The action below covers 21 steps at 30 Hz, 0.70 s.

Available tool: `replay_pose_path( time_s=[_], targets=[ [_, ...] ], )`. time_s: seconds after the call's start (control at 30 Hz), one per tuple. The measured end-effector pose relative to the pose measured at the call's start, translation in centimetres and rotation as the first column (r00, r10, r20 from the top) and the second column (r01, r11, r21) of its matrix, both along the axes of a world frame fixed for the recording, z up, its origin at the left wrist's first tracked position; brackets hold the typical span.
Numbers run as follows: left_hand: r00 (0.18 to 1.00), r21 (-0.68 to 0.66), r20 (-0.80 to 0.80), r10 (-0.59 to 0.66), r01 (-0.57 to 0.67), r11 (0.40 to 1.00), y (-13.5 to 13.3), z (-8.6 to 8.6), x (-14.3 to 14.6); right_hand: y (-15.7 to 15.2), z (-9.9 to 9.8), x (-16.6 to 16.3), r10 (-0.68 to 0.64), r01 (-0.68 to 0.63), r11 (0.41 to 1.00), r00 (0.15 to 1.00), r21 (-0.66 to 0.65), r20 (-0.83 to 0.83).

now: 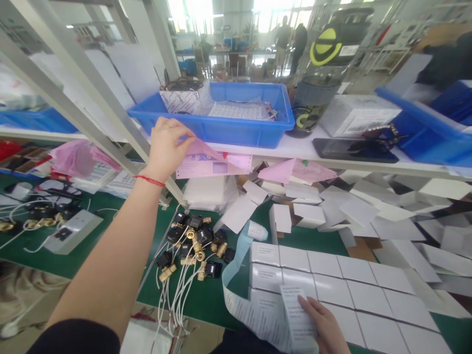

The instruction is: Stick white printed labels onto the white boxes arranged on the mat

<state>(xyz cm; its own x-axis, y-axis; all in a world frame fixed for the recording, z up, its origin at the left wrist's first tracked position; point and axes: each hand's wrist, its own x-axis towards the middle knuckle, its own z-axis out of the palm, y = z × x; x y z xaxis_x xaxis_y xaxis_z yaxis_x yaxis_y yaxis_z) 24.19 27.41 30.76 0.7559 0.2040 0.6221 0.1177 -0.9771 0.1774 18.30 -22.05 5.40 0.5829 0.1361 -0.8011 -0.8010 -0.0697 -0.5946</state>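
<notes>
My left hand (169,142), with a red string at the wrist, reaches up to the shelf edge and pinches the corner of a pink printed sheet (217,164), lifting its top layer. Low in the view, my right hand (324,322) grips a strip of printed labels (297,309) between thumb and fingers. The strip's pale blue backing (240,250) curls up the table to a small roll end. Beside and partly under the strip lie rows of closed white boxes (328,265), a few at left bearing labels.
Black-and-brass valves with white cables (195,238) lie in a heap left of the labels. Folded-open white cartons (368,206) cover the table's right. On the shelf stand a blue tray (243,130), a large bottle (317,93) and a phone (354,150). A metal post (92,83) rises at left.
</notes>
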Motion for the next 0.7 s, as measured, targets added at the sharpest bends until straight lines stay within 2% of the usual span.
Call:
replay_pose_path(
  time_s=[0.2, 0.37, 0.53, 0.7],
  targets=[
    [1.0, -0.052, -0.027, 0.005, -0.006, 0.999, -0.3, 0.1, -0.5, -1.2, -2.0, -0.8, 0.072, -0.074, 0.995, 0.997, 0.073, 0.021],
    [0.999, -0.062, -0.044, 0.019, -0.022, 0.998, -0.4, 0.1, -0.8, -1.3, -2.4, -1.6, 0.101, -0.101, 0.99, 0.995, 0.097, 0.001],
    [0.998, -0.012, -0.048, 0.049, -0.05, 0.999, 0.0, -0.1, -0.9, -1.0, -2.7, -2.4, 0.058, -0.06, 0.997, 0.997, 0.049, 0.04],
    [0.997, 0.001, -0.044, 0.067, -0.067, 0.998, 0.4, -0.4, -0.9, -1.7, -4.1, -2.8, 0.134, -0.135, 0.991, 0.987, 0.014, 0.089]
  ],
)
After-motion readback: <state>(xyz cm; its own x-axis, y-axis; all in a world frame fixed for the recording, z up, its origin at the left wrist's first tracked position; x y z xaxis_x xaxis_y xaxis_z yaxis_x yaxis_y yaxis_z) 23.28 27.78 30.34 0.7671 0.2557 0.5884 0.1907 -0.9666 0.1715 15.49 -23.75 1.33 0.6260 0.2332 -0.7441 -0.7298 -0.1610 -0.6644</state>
